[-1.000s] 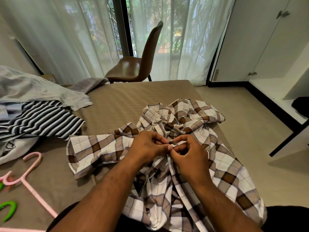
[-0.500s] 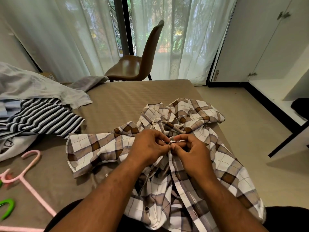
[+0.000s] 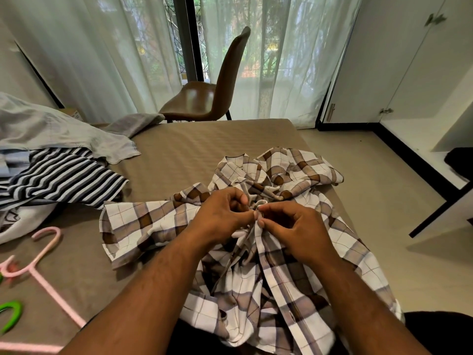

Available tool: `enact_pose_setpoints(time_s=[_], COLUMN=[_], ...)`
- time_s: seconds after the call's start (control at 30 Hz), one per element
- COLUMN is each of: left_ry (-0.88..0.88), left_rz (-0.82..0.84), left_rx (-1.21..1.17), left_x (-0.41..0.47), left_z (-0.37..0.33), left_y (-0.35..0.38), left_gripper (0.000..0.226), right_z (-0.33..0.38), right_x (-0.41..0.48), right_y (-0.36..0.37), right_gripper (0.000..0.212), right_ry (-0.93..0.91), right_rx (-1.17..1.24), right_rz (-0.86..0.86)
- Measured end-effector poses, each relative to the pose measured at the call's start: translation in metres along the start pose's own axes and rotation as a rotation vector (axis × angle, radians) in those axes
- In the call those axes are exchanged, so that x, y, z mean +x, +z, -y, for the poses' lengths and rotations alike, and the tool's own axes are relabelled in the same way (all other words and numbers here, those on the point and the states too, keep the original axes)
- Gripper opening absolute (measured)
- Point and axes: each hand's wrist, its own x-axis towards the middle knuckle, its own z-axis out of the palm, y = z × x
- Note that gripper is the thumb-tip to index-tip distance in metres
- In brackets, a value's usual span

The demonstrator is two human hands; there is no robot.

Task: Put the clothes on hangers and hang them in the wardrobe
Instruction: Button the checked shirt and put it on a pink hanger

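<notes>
Pinching rumpled brown-and-white checked shirt [image 3: 258, 267], left hand [image 3: 222, 213], right hand [image 3: 294, 231]

plaid shirt [image 3: 143, 224]: near middle hidden under both forearms; the bit pinched between left hand [image 3: 220, 213] and right hand [image 3: 294, 231] too small to tell.
pink hanger [image 3: 51, 289]: cut off by left and near edges.
green hanger [image 3: 14, 306]: only a curved end shows at the left edge.
striped garment [image 3: 64, 178]: cut by left edge, far side under grey garment [image 3: 64, 131].
dark item [image 3: 460, 162], far right: cut off, unidentifiable.
</notes>
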Motion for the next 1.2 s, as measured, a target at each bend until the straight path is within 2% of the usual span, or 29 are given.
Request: enact_pose_setpoints(time_s=[0.17, 0.3, 0.43, 0.53, 0.63, 0.73, 0.9, 1.1, 1.2], left_ry=[0.066, 0.121, 0.138, 0.137, 0.167, 0.201, 0.173, -0.029, -0.035], left_rz=[0.102, 0.075, -0.016, -0.082, -0.097, -0.082, -0.037, -0.011, -0.023], left_rx=[0.065, 0.204, 0.291, 0.266, 0.277, 0.298, 0.028, -0.478, -0.473], left_x=[-0.002, -0.001, 0.000, 0.001, 0.001, 0.001, -0.003, -0.003, -0.001], left_z=[-0.001, -0.005, -0.002, 0.000, 0.000, 0.000, -0.007, -0.012, -0.010], left_y=[0.002, 0.007, 0.007, 0.005, 0.007, 0.012, 0.017, 0.019, 0.018], left_gripper=[0.016, 0.015, 0.020, 0.023, 0.025, 0.025, 0.025, 0.024, 0.023], right_z=[-0.006, -0.011, -0.010, -0.005, -0.003, -0.004, -0.003, 0.005, 0.006], right_x=[-0.003, -0.008, -0.015, -0.011, -0.006, -0.004, -0.008, -0.008, -0.005], right_y=[0.001, 0.008, 0.016, 0.012, 0.008, 0.009, 0.010, 0.007, 0.005], right_gripper=[0.019, 0.016, 0.020, 0.021, 0.020, 0.016, 0.011, 0.010, 0.016], right_ry=[-0.093, -0.268, -0.270, -0.156, -0.080, -0.117, -0.160, 0.079, 0.164], right_rx=[-0.091, -0.236, -0.262, -0.117, -0.090, -0.160, -0.058, 0.484, 0.531], right_rz=[-0.002, -0.082, -0.110, -0.104, -0.057, -0.071, -0.195, -0.148, -0.101])
